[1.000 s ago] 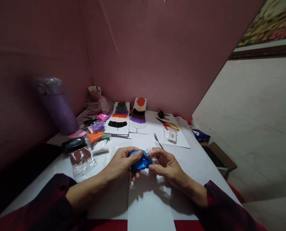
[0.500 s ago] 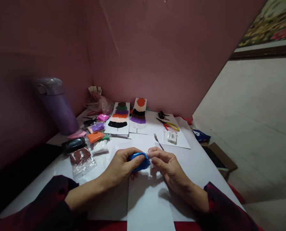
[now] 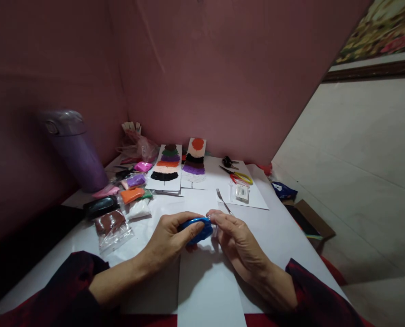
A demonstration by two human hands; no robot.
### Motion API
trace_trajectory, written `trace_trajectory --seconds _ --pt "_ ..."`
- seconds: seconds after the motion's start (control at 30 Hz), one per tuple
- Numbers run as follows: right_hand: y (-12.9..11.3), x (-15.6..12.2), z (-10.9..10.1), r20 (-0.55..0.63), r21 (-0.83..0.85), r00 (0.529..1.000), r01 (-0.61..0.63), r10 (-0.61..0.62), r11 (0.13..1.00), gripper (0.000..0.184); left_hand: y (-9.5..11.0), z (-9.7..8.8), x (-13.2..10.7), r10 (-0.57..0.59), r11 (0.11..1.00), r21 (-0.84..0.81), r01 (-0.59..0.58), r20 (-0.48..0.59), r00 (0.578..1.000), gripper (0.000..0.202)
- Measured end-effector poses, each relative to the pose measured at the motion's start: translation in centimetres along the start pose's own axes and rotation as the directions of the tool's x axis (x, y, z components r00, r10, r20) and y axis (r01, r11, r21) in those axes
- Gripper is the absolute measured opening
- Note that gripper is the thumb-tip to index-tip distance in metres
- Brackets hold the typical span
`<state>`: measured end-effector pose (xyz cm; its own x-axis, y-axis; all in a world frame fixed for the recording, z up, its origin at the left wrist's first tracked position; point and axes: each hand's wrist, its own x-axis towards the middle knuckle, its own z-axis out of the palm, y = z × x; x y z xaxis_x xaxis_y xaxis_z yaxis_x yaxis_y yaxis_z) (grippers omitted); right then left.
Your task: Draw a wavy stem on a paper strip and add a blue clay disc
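My left hand (image 3: 171, 236) is closed around a blue clay packet (image 3: 200, 231), its thumb lying across the top. At the packet's right end, the fingertips of my right hand (image 3: 236, 238) pinch its clear plastic edge. Both hands hover over a white paper strip (image 3: 209, 286) near the front of the table. Just beyond them lies a small fork (image 3: 224, 202). To the left are more bagged clays: brown (image 3: 110, 223), black (image 3: 102, 206), white (image 3: 139, 209), orange (image 3: 132, 195) and purple (image 3: 133, 181).
A purple flask (image 3: 78, 152) stands at the left. Two cards with coloured bands (image 3: 165, 165) lie towards the back wall. Scissors (image 3: 238, 175), a small clear packet (image 3: 241, 193) and a dark object (image 3: 228, 161) are at the back right. An open cardboard box (image 3: 313, 220) sits beyond the right edge.
My right fingertips have drawn in closer together at the packet's plastic end. My left hand keeps its hold, and the whole view has shifted slightly.
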<state>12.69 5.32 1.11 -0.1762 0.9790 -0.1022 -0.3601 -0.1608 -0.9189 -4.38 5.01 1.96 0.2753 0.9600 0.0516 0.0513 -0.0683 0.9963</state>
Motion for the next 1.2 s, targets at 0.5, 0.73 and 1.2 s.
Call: trace_trajectory --seconds 0.5,0.73,1.2 --pt "0.34 -0.24 -0.05 -0.022 -0.012 1.0 0.002 -0.002 1.0 0.019 -0.37 -0.03 0.01 0.258 0.925 0.293 -0.243 -0.01 0.966 0.027" --pt "0.21 -0.48 0.08 -0.054 0.112 0.997 -0.048 0.054 0.993 0.012 -0.57 -0.04 -0.2 0.123 0.977 0.171 -0.126 0.027 0.992 0.033" --pt "0.6 -0.31 0.11 0.132 0.15 0.991 -0.035 0.015 0.988 0.015 -0.6 -0.02 -0.39 0.111 0.993 0.039 -0.113 0.06 0.992 0.033"
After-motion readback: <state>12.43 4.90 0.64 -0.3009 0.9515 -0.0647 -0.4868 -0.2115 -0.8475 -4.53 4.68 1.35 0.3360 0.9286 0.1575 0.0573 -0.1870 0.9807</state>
